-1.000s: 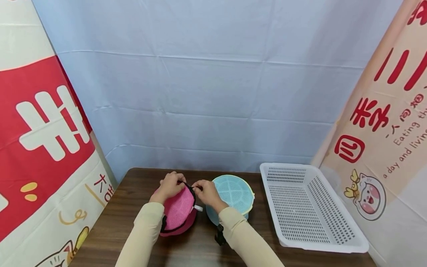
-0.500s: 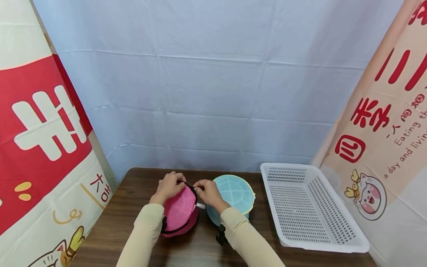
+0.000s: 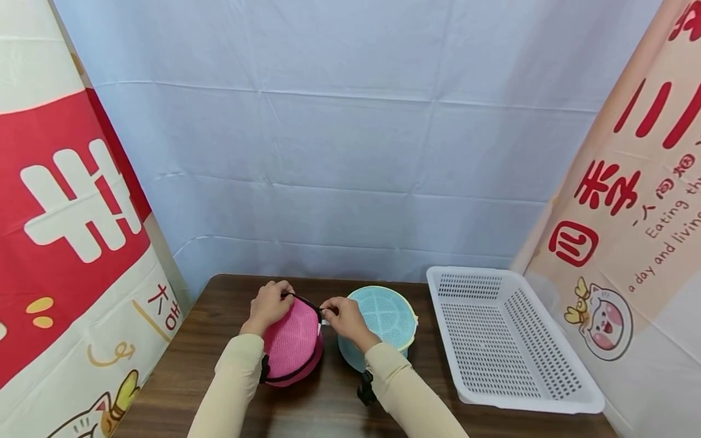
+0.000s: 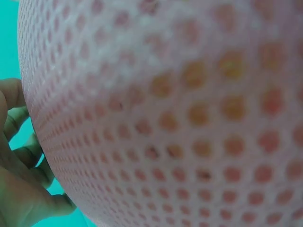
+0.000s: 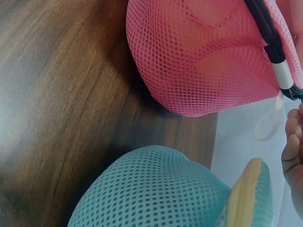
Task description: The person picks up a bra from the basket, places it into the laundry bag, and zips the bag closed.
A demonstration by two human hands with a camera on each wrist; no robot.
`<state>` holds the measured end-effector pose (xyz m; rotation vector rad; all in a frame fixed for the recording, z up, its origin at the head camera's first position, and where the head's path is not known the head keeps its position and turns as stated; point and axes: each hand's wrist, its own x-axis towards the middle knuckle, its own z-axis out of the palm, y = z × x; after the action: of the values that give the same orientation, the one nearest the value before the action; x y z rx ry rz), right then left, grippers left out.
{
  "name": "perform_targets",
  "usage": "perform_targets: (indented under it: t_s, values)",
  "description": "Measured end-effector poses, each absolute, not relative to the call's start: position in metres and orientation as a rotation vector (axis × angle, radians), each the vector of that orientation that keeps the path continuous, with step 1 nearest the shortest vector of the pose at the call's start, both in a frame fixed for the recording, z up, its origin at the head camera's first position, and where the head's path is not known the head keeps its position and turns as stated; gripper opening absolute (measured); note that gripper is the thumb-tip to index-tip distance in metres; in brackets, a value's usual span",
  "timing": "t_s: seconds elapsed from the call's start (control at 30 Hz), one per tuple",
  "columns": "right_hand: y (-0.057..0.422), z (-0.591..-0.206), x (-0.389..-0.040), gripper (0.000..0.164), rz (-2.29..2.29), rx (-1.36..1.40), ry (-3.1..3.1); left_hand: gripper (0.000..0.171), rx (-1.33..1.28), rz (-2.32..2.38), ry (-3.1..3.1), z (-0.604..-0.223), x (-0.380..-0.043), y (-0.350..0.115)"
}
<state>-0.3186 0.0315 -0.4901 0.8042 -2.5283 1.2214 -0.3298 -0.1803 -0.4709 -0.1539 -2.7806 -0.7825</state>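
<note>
A round pink mesh laundry bag [image 3: 292,344] with a black zipper edge stands on the table, left of centre. My left hand [image 3: 269,307] grips its upper rim; in the left wrist view curled fingers [image 4: 28,156] meet the mesh, which fills most of that frame. Opposite, my right hand [image 3: 344,317] pinches the zipper edge near a small white tag [image 5: 283,74]. In the right wrist view its fingertips are right by the black zipper end [image 5: 292,91], and a pale loop hangs there. Beneath the right forearm sits a light blue mesh laundry bag [image 3: 383,313] with yellow trim.
A white perforated plastic basket [image 3: 460,380] stands at the right of the brown wooden table [image 3: 197,340]. Blue cloth [image 3: 350,152] hangs behind the table, with printed cloths on both sides.
The left hand has shifted slightly left with the pink bag's rim. The bag's top looks rounder and flatter, and the white tag has moved up to the right hand's fingers.
</note>
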Motion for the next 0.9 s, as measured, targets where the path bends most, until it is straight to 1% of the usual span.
perform_targets:
  t_s: [0.27,0.53,0.9]
  values:
    - [0.0311,-0.4926,-0.3156,0.009,1.213,0.813,-2.535,0.005,0.05,-0.84,-2.712,-0.4743,-0.3276,-0.1842]
    - [0.0259,-0.4921,-0.3155,0.01,1.23,0.856,-2.483,0.009,0.183,-0.879,-2.685,-0.4743,-0.3252,-0.1829]
    - [0.025,-0.4948,-0.3177,0.009,1.242,0.777,-2.546,0.011,0.235,-0.863,-2.692,-0.4716,-0.325,-0.1783]
